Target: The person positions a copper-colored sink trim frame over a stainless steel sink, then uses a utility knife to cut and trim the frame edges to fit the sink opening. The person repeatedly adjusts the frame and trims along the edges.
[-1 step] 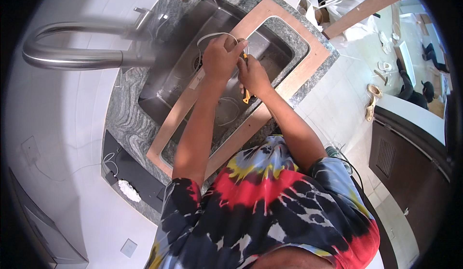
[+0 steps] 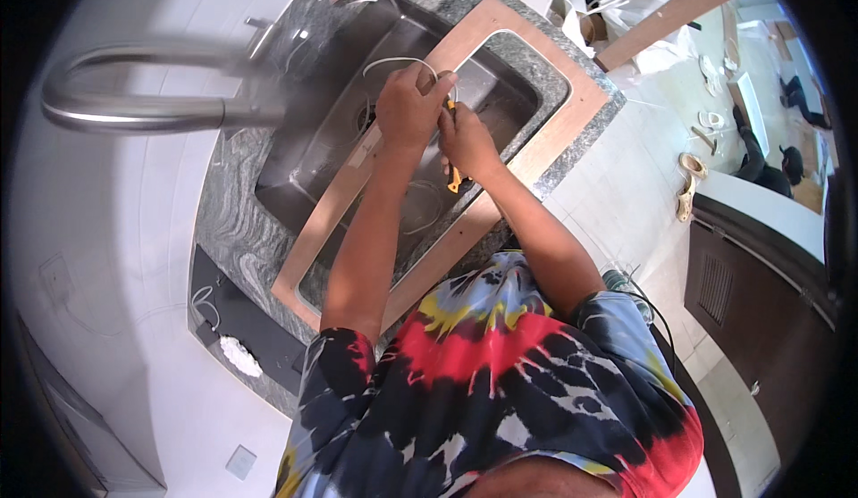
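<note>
My left hand (image 2: 408,116) is closed on a thin white strip (image 2: 393,62), whose loose end curves out to the left over the sink. Close beside it, my right hand (image 2: 467,145) grips a utility knife (image 2: 455,179) with a black and yellow handle. The knife's upper end is near my left fingertips; its blade is too small to make out. Under both hands lies a flat wooden frame (image 2: 545,154) with a large round-cornered opening, set slantwise across the sink. A pale strip lines the opening's edge. More thin white strip (image 2: 420,208) shows through the opening, in the sink.
The steel sink (image 2: 290,176) is set in a grey stone counter (image 2: 234,221). A tall curved faucet (image 2: 134,114) rises at left. Near left, a white clump (image 2: 239,355) lies by a dark panel (image 2: 268,324). Sandals (image 2: 690,185) and another person (image 2: 769,172) are at right.
</note>
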Demonstrator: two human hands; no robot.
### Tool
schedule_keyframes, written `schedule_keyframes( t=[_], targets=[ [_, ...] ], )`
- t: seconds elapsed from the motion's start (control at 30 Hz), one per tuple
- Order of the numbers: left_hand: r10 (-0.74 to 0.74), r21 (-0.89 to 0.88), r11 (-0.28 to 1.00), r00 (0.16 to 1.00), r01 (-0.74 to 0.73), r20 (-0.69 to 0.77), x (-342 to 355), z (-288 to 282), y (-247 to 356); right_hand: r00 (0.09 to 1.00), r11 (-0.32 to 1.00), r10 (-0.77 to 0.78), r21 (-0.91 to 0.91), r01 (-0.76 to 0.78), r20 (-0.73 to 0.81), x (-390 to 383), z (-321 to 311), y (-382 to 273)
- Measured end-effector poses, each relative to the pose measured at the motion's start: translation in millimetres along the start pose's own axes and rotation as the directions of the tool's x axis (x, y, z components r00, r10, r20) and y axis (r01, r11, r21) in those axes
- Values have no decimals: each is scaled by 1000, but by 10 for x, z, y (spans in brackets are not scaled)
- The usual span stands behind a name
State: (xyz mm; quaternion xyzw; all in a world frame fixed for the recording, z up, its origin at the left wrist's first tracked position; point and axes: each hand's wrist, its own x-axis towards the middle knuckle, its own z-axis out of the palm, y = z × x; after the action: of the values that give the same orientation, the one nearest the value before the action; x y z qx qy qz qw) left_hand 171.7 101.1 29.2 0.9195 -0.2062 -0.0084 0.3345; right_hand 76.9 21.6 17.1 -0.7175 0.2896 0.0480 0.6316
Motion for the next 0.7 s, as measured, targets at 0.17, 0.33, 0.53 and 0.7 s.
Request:
schedule_keyframes(
  t=[0.17, 0.33, 0.53, 0.7],
  targets=[
    [9, -48, 999, 998, -12, -61, 113, 173, -23, 999, 1000, -1, -15, 1, -33, 23, 20, -8],
    [-54, -252, 967, 996, 34, -72, 272, 262, -172, 999, 1000, 5, -26, -6, -38, 58, 33, -9],
    [64, -248, 966, 997, -74, -50, 310, 205, -373, 998, 1000, 31, -1, -31, -57, 38, 24, -41],
    [248, -105, 957, 949, -272, -195, 272, 176, -402, 995, 996, 92, -8, -93, -40, -93, -33, -91]
  ],
)
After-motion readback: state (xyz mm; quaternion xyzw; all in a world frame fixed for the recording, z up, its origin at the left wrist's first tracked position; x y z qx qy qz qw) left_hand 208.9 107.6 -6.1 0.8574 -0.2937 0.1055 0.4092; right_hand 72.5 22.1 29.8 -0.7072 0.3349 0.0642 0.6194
